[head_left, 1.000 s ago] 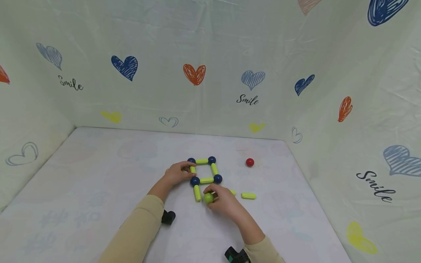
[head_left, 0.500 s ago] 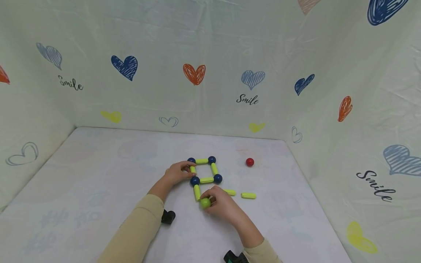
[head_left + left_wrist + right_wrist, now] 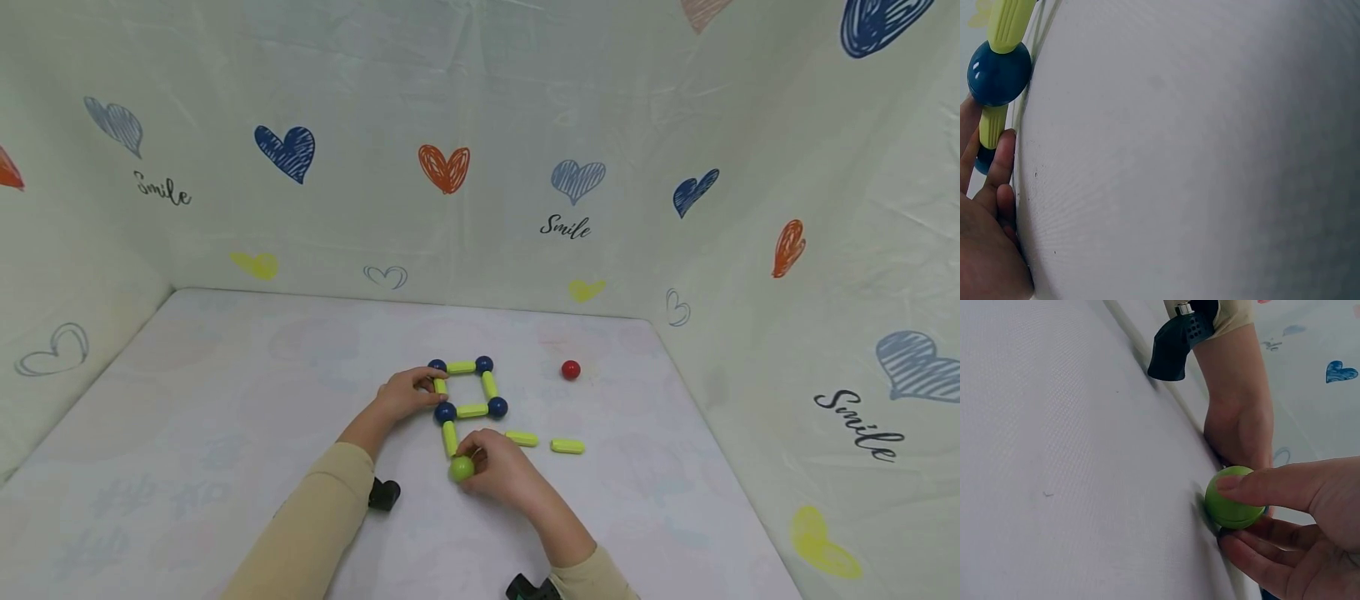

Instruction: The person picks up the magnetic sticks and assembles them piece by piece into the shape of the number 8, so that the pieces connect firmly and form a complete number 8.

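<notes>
A square of yellow-green rods with blue balls at its corners lies on the table; a further rod [image 3: 449, 439] runs toward me from its near-left blue ball [image 3: 446, 412]. My left hand [image 3: 405, 395] holds the square's left side, thumb and fingers about the rod [image 3: 992, 128] between two blue balls. Between thumb and fingers, my right hand [image 3: 504, 472] pinches a green ball [image 3: 461, 469] at the near end of the further rod. Whether ball and rod touch is hard to tell. The right wrist view shows the green ball [image 3: 1235, 499] close above the tabletop.
Two loose yellow-green rods, one nearer my right hand [image 3: 522, 438] and one farther right [image 3: 567, 447], lie on the white table [image 3: 225, 400]. Beyond them sits a red ball [image 3: 571, 370]. A heart-printed curtain [image 3: 495, 250] encloses the table's back and sides.
My right hand has carried the green ball toward me and slightly left, from beside the further rod to its near end. The left hand has stayed on the square.
</notes>
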The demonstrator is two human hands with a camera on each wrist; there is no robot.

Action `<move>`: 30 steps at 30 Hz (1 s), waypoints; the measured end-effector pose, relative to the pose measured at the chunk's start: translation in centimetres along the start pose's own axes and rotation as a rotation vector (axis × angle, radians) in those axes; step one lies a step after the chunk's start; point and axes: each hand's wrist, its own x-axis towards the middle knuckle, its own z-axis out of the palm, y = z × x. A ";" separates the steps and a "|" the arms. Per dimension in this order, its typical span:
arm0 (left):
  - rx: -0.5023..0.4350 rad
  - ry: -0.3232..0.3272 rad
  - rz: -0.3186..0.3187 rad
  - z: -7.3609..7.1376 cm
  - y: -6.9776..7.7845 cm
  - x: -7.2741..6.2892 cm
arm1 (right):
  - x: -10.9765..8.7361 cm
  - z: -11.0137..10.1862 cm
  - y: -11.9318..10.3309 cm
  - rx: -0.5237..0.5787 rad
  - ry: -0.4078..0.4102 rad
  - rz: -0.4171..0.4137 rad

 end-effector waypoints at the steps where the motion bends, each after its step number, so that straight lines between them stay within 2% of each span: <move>1: -0.001 0.000 -0.001 0.0 0.0 0.0 | 0.0 0.0 0.0 -0.001 0.004 -0.001; 18: -0.025 -0.023 -0.003 -0.1 -0.3 -0.1 | 1.0 1.0 -0.3 -0.055 0.048 -0.051; 30: -0.091 -0.116 0.014 -0.7 -0.4 -0.5 | 2.1 0.7 -0.5 -0.012 0.061 -0.017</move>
